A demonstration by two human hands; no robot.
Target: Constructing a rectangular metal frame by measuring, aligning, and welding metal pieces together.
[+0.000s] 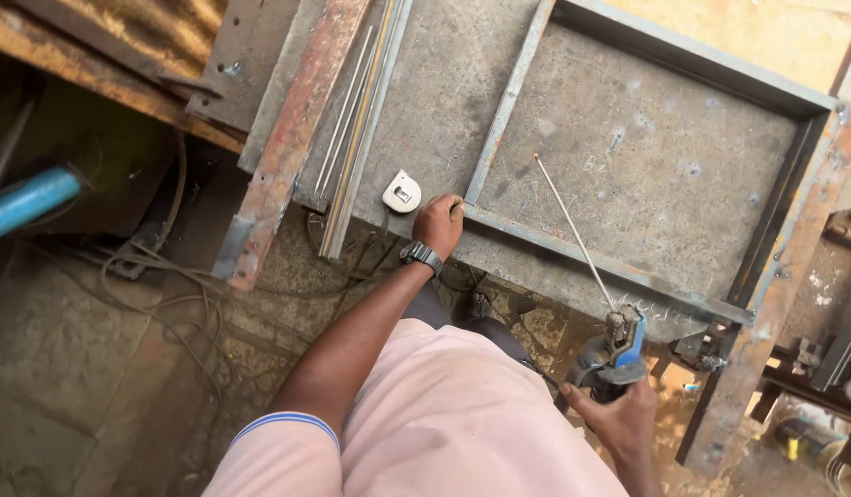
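My left hand (439,221), with a dark watch on the wrist, grips the near left corner of a rectangular steel frame (591,256) lying on a grey metal sheet (646,156). My right hand (619,419) holds a blue and grey electrode holder (619,350) near the frame's front rail. A long thin welding rod (573,230) sticks up from the holder and slants over the sheet. A small white tape measure (402,192) lies just left of my left hand.
Rusty steel bars (297,138) and thin rods (352,110) lie along the sheet's left side. Cables (168,276) trail over the dirt floor below. A blue pipe (25,202) juts in at the left. A rusty angle iron (793,267) runs down the right.
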